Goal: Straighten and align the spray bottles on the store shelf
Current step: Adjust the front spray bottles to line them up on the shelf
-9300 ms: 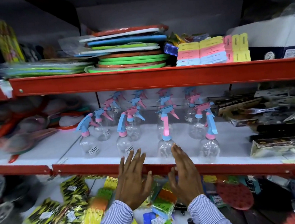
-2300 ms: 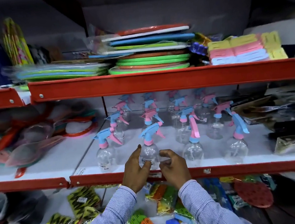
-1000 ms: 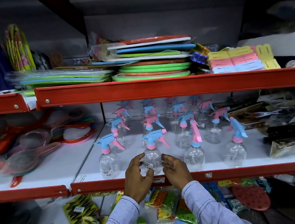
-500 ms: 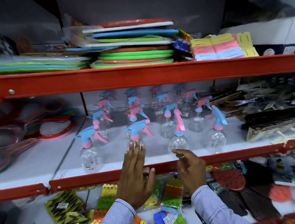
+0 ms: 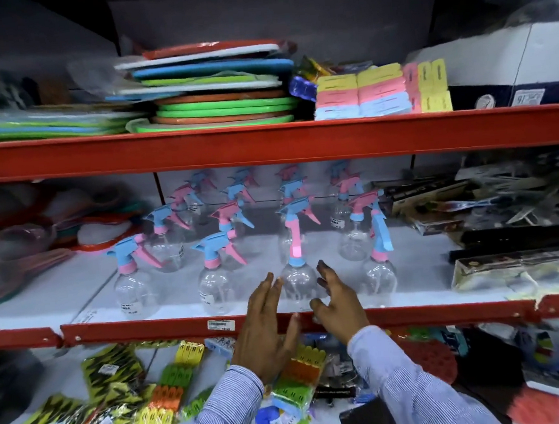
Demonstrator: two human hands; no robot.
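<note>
Several clear spray bottles with pink and blue triggers stand in rows on the white middle shelf. In the front row, the third bottle has its pink trigger turned toward me, unlike the bottle to its left, whose nozzle points left. My left hand and my right hand flank the third bottle's round body, fingers spread; neither clearly grips it. The front-right bottle also faces forward with a blue trigger. The far-left front bottle points left.
A red shelf rail runs along the front edge under my hands. Stacked coloured mats lie on the upper shelf. Dark packaged goods sit right of the bottles, strainers to the left. Packets fill the lower shelf.
Both hands have left the second front bottle and moved right, now spread on either side of the third front bottle. The camera has shifted right with them.
</note>
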